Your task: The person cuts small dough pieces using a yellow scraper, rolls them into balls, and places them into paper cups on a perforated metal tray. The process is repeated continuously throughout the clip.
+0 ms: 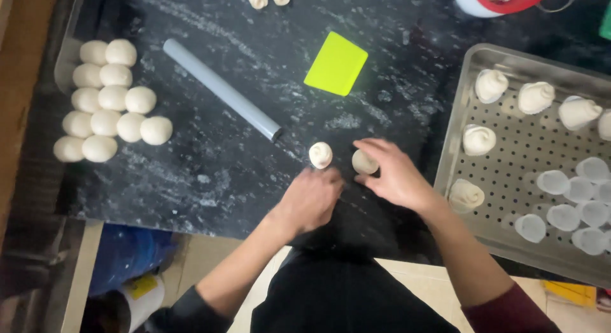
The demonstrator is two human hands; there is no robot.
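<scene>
Fingers [369,148] of the right hand [394,174] are curling around a small round dough piece [363,162], thumb below and fingertips above, so the hand is closing on it while it is sitting on the dark floured worktop [210,174]. The left hand [310,198] is lying knuckles-up just below a twisted dough roll [321,154], its fingertips touching or almost touching the roll's lower edge; whether those fingers are pinching anything cannot be told, since they are tucked under the hand.

Both pieces are resting near the middle of the worktop, just beside each other, with the end of a grey rolling pin [219,88] near the roll and a yellow-green scraper [336,62] further up. A cluster of plain dough balls [108,101] is waiting at the left edge, and a perforated metal tray [509,174] at the right is carrying shaped rolls and paper cups [573,199].

The main risk, judging from this, is squeezing: the right hand is pressing soft dough from several sides, and too firm a grip would be flattening the piece or smearing its layers. The left hand's closeness to the finished twist could be nudging it over or denting it. The two pieces are lying close enough that they may be sticking together where the flour is looking thin. The tray edge is also near the right forearm, so a wide swing could be knocking a shaped roll.
</scene>
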